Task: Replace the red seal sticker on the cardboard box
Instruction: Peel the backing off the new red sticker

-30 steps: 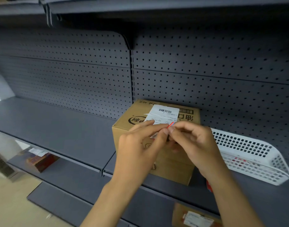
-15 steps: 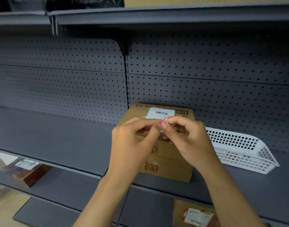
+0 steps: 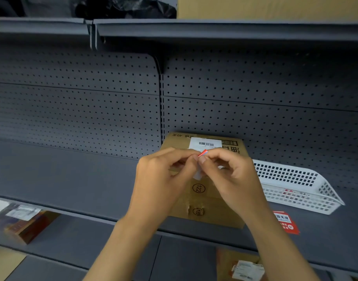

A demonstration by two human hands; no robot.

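A brown cardboard box (image 3: 212, 211) with a white barcode label (image 3: 206, 143) on its top stands on the grey shelf (image 3: 72, 179). In front of the box, my left hand (image 3: 159, 183) and my right hand (image 3: 232, 179) meet fingertip to fingertip. Between them they pinch a small red seal sticker (image 3: 203, 153), seen edge-on, with a bit of white backing paper (image 3: 197, 175) hanging below. Both hands cover the upper front of the box. Another red sticker (image 3: 285, 222) lies flat on the shelf to the right of the box.
A white perforated plastic basket (image 3: 295, 185) lies right of the box against the pegboard back wall (image 3: 92, 102). The lower shelf holds a dark red package (image 3: 21, 222) at left and a brown parcel (image 3: 241, 266) below. An upper shelf (image 3: 214, 29) overhangs.
The camera has tilted up, so the box and hands sit lower in view. My hands stay pinched on the red sticker, and the white backing now shows beneath my fingers.
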